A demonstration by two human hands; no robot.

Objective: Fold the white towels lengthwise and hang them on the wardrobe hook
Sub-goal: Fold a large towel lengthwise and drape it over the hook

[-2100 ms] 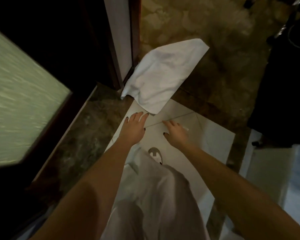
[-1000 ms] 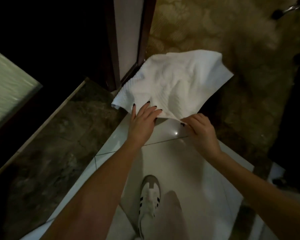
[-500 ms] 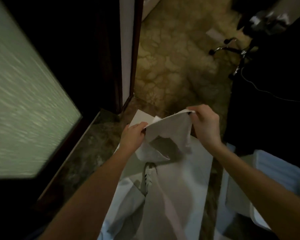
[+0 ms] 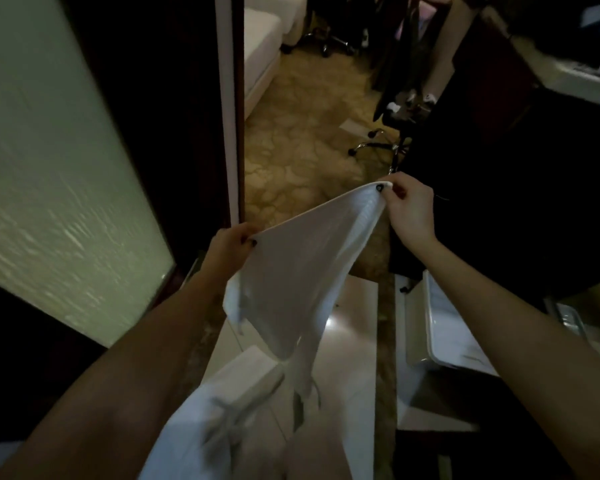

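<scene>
Head view: one white towel held up in the air between the left hand and the right hand, in a dim room.
Towel position: top edge pulled taut, slanting from the lower left corner up to the higher right corner. The body hangs down in a tapering fold over the floor, and its lower end is blurred.
Left hand grip: fingers and thumb curled, pinching the towel's near corner; a dark-painted nail shows at the edge.
Right hand grip: thumb and fingertips pinching the far corner, higher than the other hand; a dark nail sits on the hem.
Forearms: both bare, reaching in from the bottom edge.
Floor tiles: pale and glossy, below the towel, with a bright reflection just right of the hanging fold.
Carpet: tan, patterned, beyond the tiles.
Frosted glass panel: greenish, at left, in a dark frame.
Door post: white strip beside dark wood, upright, behind the left hand.
Chair base: chrome, on castors, standing on the carpet near the right hand.
White container: right of the tiles, beneath the right forearm; contents cannot be told.
Pale cloth: bottom centre, blurred; what it is cannot be told.
</scene>
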